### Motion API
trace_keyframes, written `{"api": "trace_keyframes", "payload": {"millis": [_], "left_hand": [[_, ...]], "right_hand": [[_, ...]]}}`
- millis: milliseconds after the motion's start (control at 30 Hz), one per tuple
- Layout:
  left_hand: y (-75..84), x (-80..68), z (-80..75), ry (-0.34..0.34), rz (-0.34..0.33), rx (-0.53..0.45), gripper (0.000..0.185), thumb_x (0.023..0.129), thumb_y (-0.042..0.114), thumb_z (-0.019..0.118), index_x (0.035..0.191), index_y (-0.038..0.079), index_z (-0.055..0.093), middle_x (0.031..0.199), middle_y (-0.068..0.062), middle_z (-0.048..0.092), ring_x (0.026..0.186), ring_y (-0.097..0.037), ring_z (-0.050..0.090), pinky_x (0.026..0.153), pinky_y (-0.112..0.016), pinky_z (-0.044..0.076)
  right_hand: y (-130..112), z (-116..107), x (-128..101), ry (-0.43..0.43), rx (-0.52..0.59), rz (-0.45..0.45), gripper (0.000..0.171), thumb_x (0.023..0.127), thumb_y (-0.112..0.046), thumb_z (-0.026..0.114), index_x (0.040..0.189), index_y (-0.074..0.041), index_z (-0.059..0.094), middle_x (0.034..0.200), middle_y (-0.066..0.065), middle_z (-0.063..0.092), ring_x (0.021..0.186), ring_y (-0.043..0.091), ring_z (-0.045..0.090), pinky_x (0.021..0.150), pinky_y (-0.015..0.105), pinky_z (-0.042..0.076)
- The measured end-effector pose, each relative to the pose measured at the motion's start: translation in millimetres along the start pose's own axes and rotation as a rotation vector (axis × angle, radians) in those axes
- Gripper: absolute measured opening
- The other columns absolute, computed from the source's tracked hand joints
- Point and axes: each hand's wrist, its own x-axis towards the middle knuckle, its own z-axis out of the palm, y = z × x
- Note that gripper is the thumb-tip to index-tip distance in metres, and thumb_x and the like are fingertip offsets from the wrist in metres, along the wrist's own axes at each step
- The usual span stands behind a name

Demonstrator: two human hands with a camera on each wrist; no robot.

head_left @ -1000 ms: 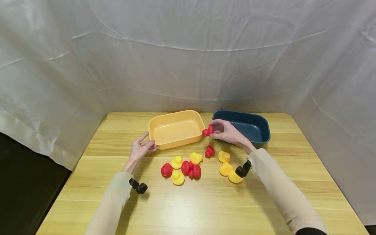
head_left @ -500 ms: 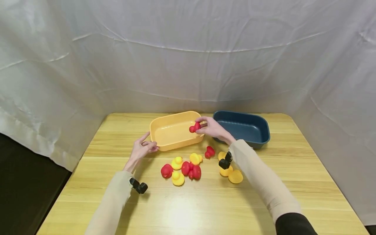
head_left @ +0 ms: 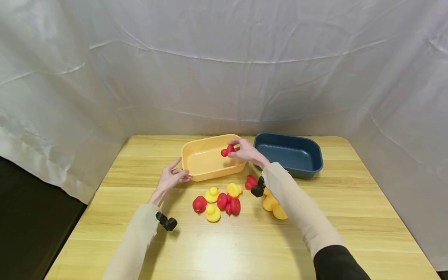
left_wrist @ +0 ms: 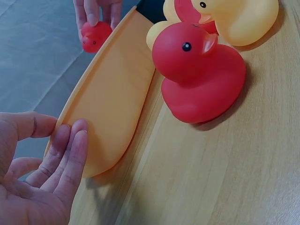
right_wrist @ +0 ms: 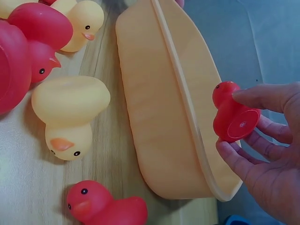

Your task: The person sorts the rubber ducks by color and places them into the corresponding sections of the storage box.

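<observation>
My right hand (head_left: 247,151) pinches a small red rubber duck (head_left: 224,153) between thumb and fingers, over the right part of a yellow plastic basin (head_left: 201,160). In the right wrist view this duck (right_wrist: 226,110) shows its round flat base, tipped sideways by the basin's rim. My left hand (head_left: 168,180) holds the basin's front left corner. Seen from the left wrist, its fingers (left_wrist: 70,161) lie against the basin's outer wall (left_wrist: 110,93), with another fingertip at the rim. Nothing lies on the visible basin floor.
A dark blue basin (head_left: 290,155) stands right of the yellow one. In front lie several red and yellow ducks, among them a red duck (head_left: 199,204) and a yellow duck (head_left: 212,213). More yellow ducks (head_left: 270,203) lie partly under the right sleeve. White cloth (head_left: 224,77) hangs behind.
My right hand has carried the red duck leftward from between the basins to over the yellow basin. The yellow basin and left hand have shifted slightly right.
</observation>
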Motion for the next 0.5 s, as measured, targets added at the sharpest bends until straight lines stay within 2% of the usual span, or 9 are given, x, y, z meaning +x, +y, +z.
{"api": "trace_keyframes", "payload": {"millis": [133,300,500], "left_hand": [[6.8,-5.5,3.9,-0.002,0.01,0.003,0.092,0.07,0.025,0.074,0.143,0.017,0.018,0.084,-0.009,0.067,0.078,-0.025,0.068,0.076,-0.035,0.055],[18.2,-13.2,11.7,0.0,0.006,0.026,0.09,0.073,0.023,0.072,0.143,0.013,0.017,0.082,-0.007,0.067,0.077,-0.022,0.068,0.076,-0.034,0.055],[18.6,-12.5,12.4,0.013,-0.013,0.027,0.094,0.069,0.027,0.074,0.143,0.017,0.017,0.079,-0.003,0.066,0.077,-0.022,0.068,0.077,-0.034,0.055]], "right_hand": [[0.6,2.6,4.3,0.001,0.009,-0.003,0.049,0.077,-0.01,0.067,0.121,-0.002,0.048,0.117,0.013,0.05,0.098,0.028,0.056,0.079,0.029,0.052],[0.3,3.4,5.6,0.008,0.014,0.016,0.049,0.077,-0.011,0.067,0.121,-0.002,0.047,0.118,0.013,0.049,0.101,0.03,0.055,0.085,0.034,0.05],[-2.1,0.6,4.2,0.015,0.018,-0.004,0.052,0.08,-0.011,0.064,0.126,0.0,0.043,0.125,0.019,0.047,0.107,0.032,0.053,0.094,0.04,0.046]]}}
